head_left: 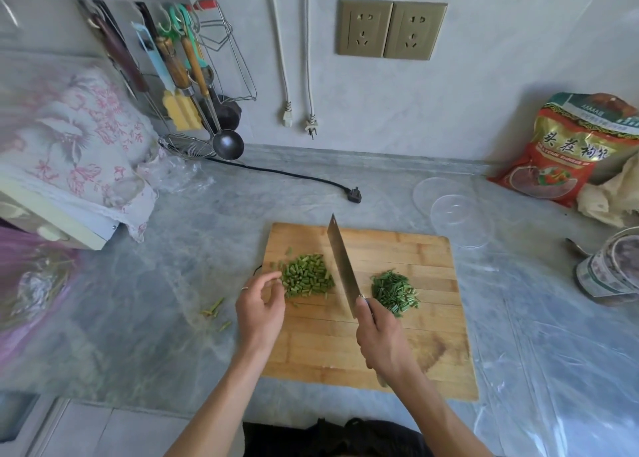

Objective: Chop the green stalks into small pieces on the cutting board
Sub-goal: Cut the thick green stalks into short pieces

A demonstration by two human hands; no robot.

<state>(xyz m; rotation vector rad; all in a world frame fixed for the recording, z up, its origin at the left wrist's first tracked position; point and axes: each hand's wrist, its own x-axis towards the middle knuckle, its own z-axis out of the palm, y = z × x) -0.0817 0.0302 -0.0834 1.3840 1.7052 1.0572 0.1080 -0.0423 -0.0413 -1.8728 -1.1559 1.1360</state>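
A wooden cutting board (pixel 373 349) lies on the grey counter. On its left part sits a heap of chopped light-green stalk pieces (pixel 306 278). To the right lies a smaller heap of darker, finer green pieces (pixel 394 292). My right hand (pixel 382 339) grips the handle of a cleaver (pixel 342 266), whose blade stands edge-down between the two heaps. My left hand (pixel 260 306) hovers at the left rim of the light-green heap, fingers curled and apart, holding nothing.
Stalk scraps (pixel 216 313) lie on the counter left of the board. Two clear plastic lids (pixel 453 211) sit behind the board on the right, beside a red food bag (pixel 567 152). A black plug and cord (pixel 352 194) lie behind. Utensils (pixel 193 86) hang at the back left.
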